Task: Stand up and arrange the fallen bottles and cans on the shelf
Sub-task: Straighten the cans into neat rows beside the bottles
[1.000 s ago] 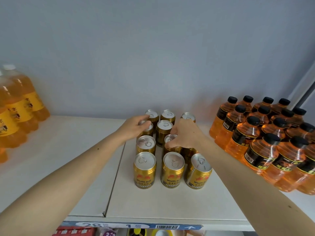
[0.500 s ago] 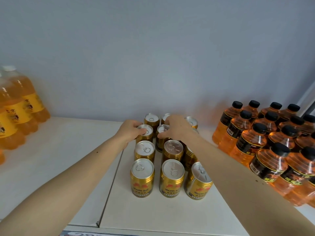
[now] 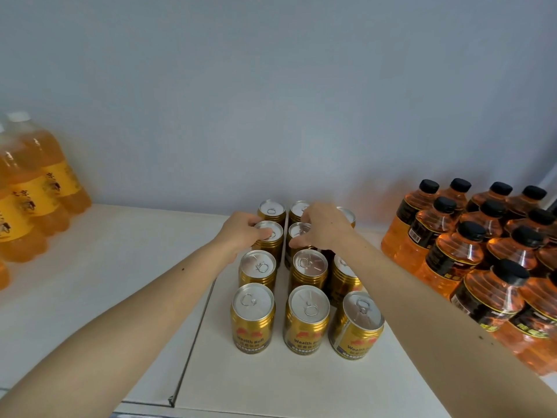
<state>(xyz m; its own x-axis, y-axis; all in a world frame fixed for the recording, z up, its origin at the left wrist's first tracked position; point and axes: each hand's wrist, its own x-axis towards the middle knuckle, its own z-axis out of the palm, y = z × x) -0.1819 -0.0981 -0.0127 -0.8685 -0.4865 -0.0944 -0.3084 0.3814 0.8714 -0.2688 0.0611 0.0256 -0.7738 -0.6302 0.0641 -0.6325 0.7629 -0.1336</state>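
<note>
Several gold cans with silver tops stand upright in three columns on the white shelf (image 3: 120, 267). The front row's middle can (image 3: 306, 321) shows a "Wealth Bull" label. My left hand (image 3: 241, 233) grips the rim of the third can back in the left column (image 3: 269, 236). My right hand (image 3: 324, 226) curls over the top of the third can back in the middle column (image 3: 298, 233), with fingertips on its rim. It hides much of the right column's rear cans. The front right can (image 3: 357, 324) leans slightly outward.
Orange bottles with black caps (image 3: 470, 254) stand packed at the right, close to my right forearm. Larger orange bottles with white caps and yellow labels (image 3: 33, 188) stand at the far left. A grey wall backs the shelf. A seam (image 3: 196, 336) divides two shelf panels.
Both hands have stayed on the rear cans; my right hand shifted slightly back and right. The camera has dipped, so the cans sit lower in view.
</note>
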